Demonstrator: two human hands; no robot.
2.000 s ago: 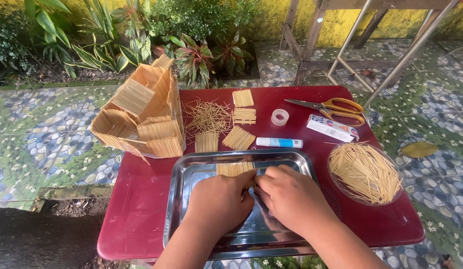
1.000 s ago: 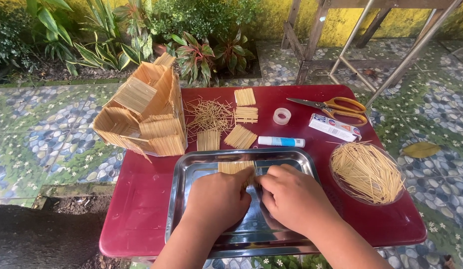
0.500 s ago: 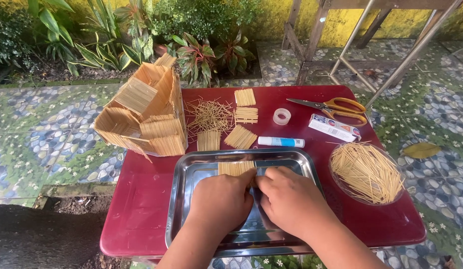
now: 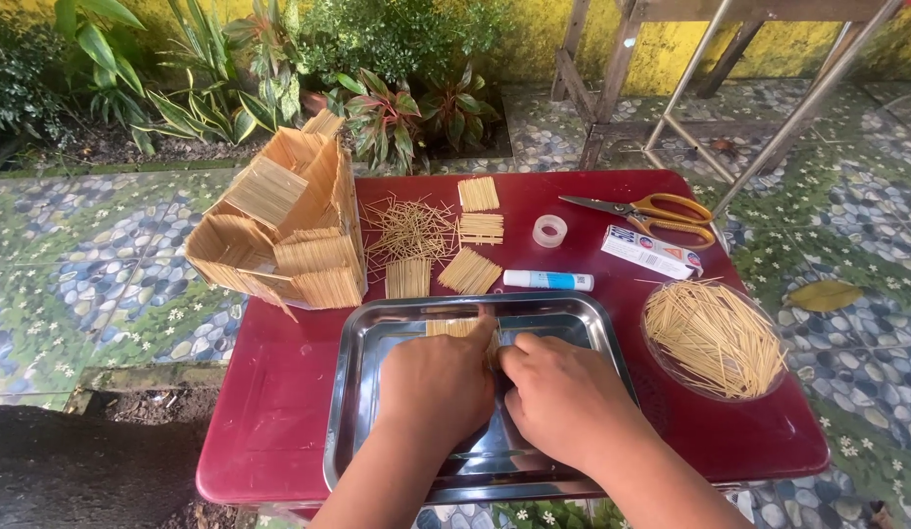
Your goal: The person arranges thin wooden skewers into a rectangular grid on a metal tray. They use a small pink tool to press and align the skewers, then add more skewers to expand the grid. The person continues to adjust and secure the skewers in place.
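Steel shines under my hands: a tray [image 4: 352, 392] sits at the lower centre of the frame on a red table [image 4: 269, 411]. My left hand [image 4: 438, 384] and right hand [image 4: 563, 397] rest side by side in the tray, knuckles up, fingers curled down and meeting over a small panel [image 4: 453, 327] of sticks lying flat at the tray's upper edge. My fingertips press on the panel, but I cannot tell whether either hand pinches anything, since the backs of my hands hide what is beneath.

Left of centre, above the tray, stands a stick house [image 4: 284, 230], tilted and open at the top. Just right of it lies a loose heap of sticks [image 4: 408, 227], with four more flat panels near it. A tape roll [image 4: 549, 230] and a glue tube [image 4: 547, 280] lie at centre right. Scissors [image 4: 646, 214] with orange handles sit at the upper right, just above a small box [image 4: 651, 252]. A bowl [image 4: 712, 340] of sticks stands right of the tray.
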